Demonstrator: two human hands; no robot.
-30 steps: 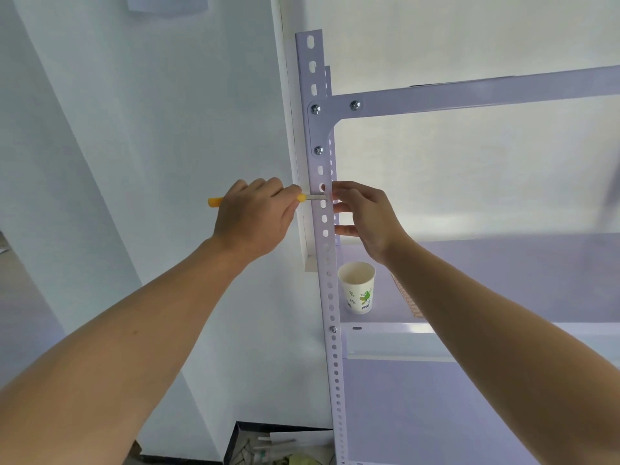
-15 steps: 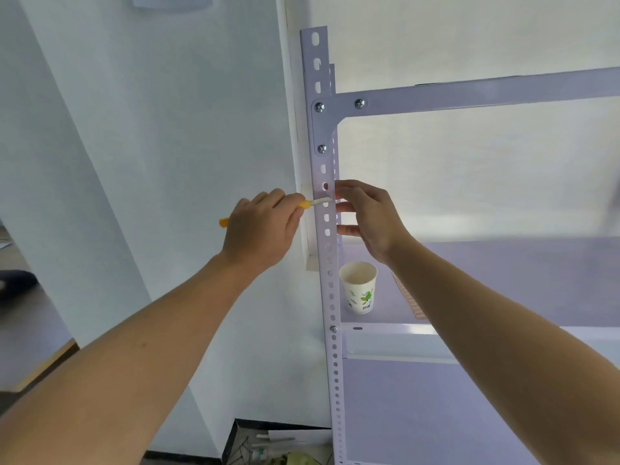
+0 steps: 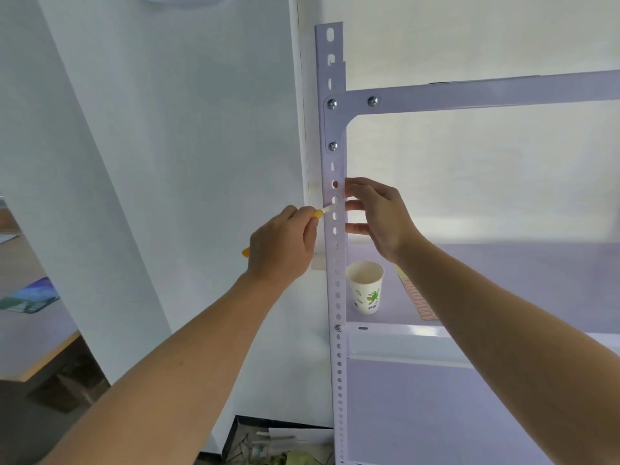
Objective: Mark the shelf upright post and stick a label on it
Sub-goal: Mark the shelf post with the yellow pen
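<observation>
A pale lilac perforated upright post (image 3: 336, 290) of a metal shelf runs top to bottom in the middle of the view. My left hand (image 3: 283, 248) grips a yellow marker (image 3: 318, 214) with a white tip; the tip touches the post's front face at chest height. My right hand (image 3: 377, 214) reaches from the right, and its fingers curl round the post's right edge at the same height. No label shows on the post.
A paper cup (image 3: 365, 286) with a green print stands on the shelf board (image 3: 503, 286) just right of the post, beside a striped paper strip (image 3: 419, 302). A horizontal beam (image 3: 486, 94) is bolted above. A white wall (image 3: 167, 162) lies left; a box (image 3: 278, 444) sits below.
The marker's rear end has dropped, so the marker now slants up to the post. My left hand sits lower. My right hand keeps its hold on the post.
</observation>
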